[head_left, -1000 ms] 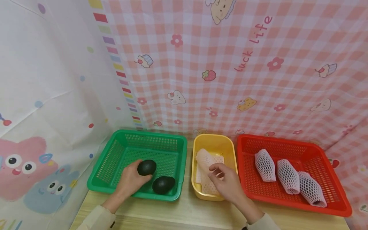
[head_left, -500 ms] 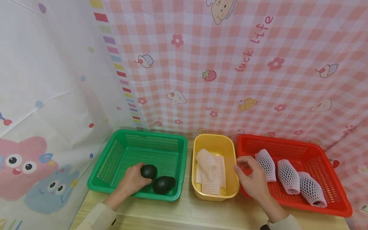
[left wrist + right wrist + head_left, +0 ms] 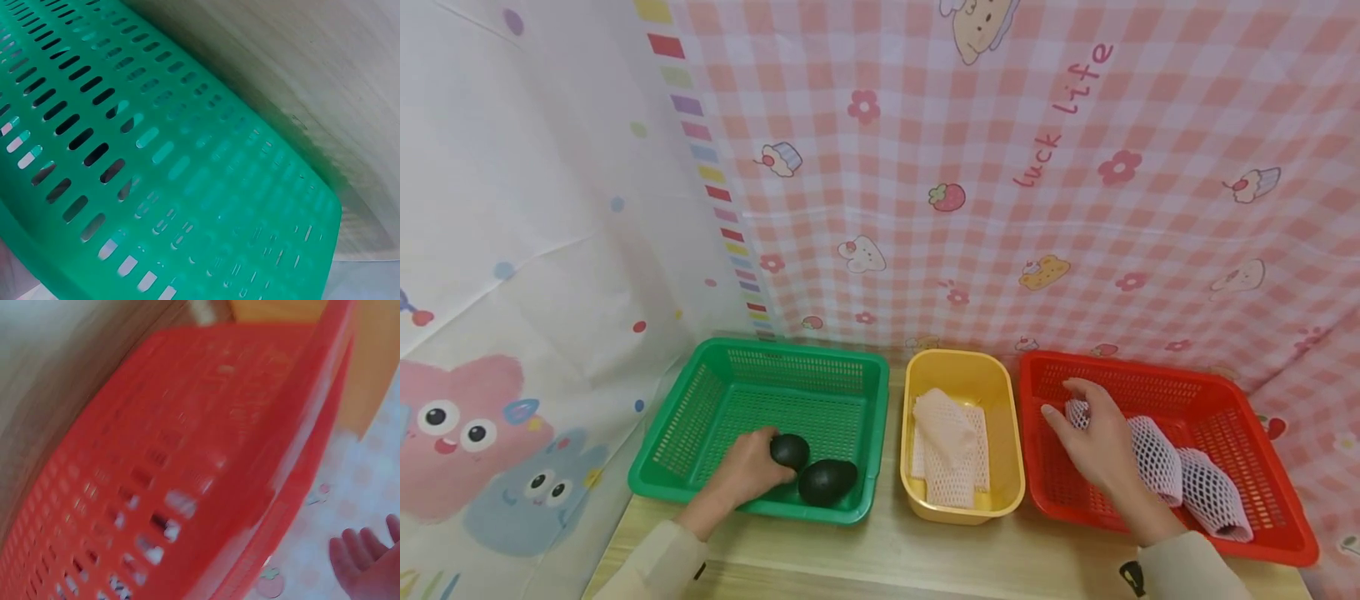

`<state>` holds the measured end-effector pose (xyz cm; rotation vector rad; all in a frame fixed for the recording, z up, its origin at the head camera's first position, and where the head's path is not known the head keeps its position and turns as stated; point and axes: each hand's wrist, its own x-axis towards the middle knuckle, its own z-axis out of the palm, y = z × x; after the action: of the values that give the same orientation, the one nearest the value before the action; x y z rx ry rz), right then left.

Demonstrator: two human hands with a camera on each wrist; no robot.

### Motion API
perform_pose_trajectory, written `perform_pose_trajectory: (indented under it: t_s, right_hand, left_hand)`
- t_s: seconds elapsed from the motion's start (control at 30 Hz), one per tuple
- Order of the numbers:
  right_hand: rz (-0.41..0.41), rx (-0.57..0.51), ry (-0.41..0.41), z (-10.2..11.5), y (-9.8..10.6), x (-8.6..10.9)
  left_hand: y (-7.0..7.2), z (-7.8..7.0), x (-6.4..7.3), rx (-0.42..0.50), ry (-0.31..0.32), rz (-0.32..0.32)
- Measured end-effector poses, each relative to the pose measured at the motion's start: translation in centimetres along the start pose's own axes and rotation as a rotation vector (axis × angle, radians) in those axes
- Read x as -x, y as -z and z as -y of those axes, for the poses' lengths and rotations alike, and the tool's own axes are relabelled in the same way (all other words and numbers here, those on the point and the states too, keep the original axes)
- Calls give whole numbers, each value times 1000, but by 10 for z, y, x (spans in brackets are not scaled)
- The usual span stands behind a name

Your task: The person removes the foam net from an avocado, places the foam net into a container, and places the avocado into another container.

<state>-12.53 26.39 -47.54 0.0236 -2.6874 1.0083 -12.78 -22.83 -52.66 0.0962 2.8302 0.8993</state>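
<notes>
In the head view my left hand [image 3: 745,473] grips a dark avocado [image 3: 789,452] low in the green basket [image 3: 647,487]. Beside it lies a second avocado [image 3: 827,482]. My right hand [image 3: 1097,440] is over the left part of the red basket [image 3: 1294,500], its thumb and fingers apart. It partly covers a piece in a white foam net [image 3: 1078,414]. Two more net-wrapped pieces, one in the middle [image 3: 1156,461] and one at the right [image 3: 1214,494], lie beyond the hand. The right wrist view shows the right hand [image 3: 369,565] with relaxed fingers past the basket rim.
Between the two baskets stands a yellow basin [image 3: 997,500] holding several pale foam net sleeves [image 3: 951,442]. All three containers sit on a wooden table [image 3: 880,558]. A pink checked cloth [image 3: 895,217] hangs right behind them.
My left hand has lowered the avocado beside the other one. My right hand has moved right, from above the yellow basin to over the red basket.
</notes>
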Motion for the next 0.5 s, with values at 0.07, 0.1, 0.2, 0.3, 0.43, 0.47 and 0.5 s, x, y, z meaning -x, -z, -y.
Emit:
perform_pose_trajectory:
  t_s: [0.07,0.1,0.2,0.3,0.43,0.47,0.5]
  right_hand:
    - [37,32,-40,-7,3,-7]
    - [54,52,-59,-11,3,-10]
    - [93,102,-99,-21,5,-18]
    - [125,147,-126,-29,6,-23]
    - [188,209,-159,-35,7,-29]
    - [209,223,-170,-37,7,-30]
    - [232,233,-183,-38,7,-32]
  left_hand:
    - [-1,0,0,-1,7,12]
    - [-1,0,0,-2,8,18]
    - [-2,1,-1,-11,16,37]
    - [-2,1,-1,-18,27,52]
    - [-1,0,-1,-14,31,62]
    - [-2,0,-1,-14,33,65]
    - [-1,0,-1,-14,37,67]
